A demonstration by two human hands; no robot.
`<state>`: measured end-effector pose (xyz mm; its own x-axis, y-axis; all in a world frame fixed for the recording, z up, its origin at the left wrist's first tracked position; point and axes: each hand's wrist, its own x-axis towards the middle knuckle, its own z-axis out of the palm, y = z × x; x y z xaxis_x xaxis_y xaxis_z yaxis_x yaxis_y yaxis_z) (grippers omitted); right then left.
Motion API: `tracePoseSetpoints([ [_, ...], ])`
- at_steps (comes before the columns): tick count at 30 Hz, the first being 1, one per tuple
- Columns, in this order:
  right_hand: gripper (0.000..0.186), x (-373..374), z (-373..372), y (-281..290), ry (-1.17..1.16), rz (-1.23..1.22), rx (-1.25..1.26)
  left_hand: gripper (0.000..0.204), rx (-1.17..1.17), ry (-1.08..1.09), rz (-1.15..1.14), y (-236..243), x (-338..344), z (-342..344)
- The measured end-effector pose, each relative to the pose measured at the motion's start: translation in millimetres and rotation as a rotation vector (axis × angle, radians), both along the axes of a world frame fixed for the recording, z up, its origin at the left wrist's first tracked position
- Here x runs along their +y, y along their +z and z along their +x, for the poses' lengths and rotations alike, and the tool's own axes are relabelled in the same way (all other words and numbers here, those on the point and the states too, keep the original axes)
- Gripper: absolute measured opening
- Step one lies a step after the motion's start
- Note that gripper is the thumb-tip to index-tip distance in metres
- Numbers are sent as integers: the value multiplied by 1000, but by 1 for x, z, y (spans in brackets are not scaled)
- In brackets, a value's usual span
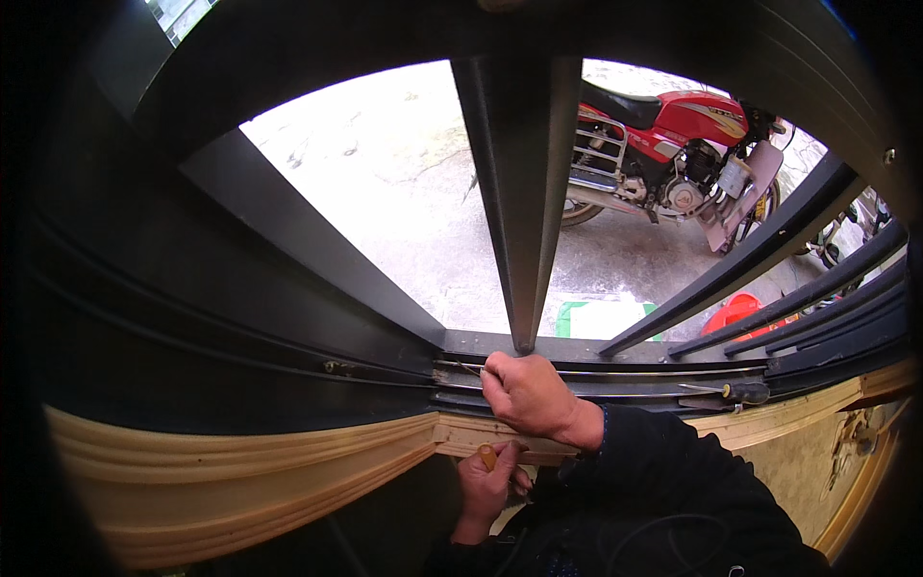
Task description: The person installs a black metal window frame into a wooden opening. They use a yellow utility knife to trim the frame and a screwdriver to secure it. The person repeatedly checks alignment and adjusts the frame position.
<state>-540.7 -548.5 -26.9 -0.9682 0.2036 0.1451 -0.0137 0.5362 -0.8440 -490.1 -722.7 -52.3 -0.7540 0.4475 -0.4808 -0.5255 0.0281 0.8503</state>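
Note:
My right hand [534,394] is closed over the metal window track [615,387] at the foot of the dark frame. A thin dark pointed end juts out to its left, close to the track's corner; the rest of that piece is hidden in the fist. Lower down, just below the wooden trim [461,435], my left hand [484,489] is closed around a tool with an orange-yellow handle [487,456]. The tool's working end cannot be made out. Farther right, a screwdriver [742,391] with a dark handle lies on the track, its shaft toward the left.
Dark upright bars [519,192] stand beyond the track. Past them, a red motorcycle [687,125] is parked on concrete, with a green-and-white flat item [606,319] and a red container [735,313] nearby. A dark panel [240,288] fills the left side.

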Motion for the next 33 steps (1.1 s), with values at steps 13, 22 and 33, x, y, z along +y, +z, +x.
tracePoseSetpoints([
  [13, 10, -5, 7, -7, 27, -117, 125, 24, 31, 3, 35, -7, -2, 1],
  [22, 9, -1, 9, 12, 201, 156, 196, 22, 0, 5, 55, -6, -3, 0],
  [33, 11, -3, 33, 18, -31, -74, 73, 24, -13, 41, -43, 10, 0, 5],
])
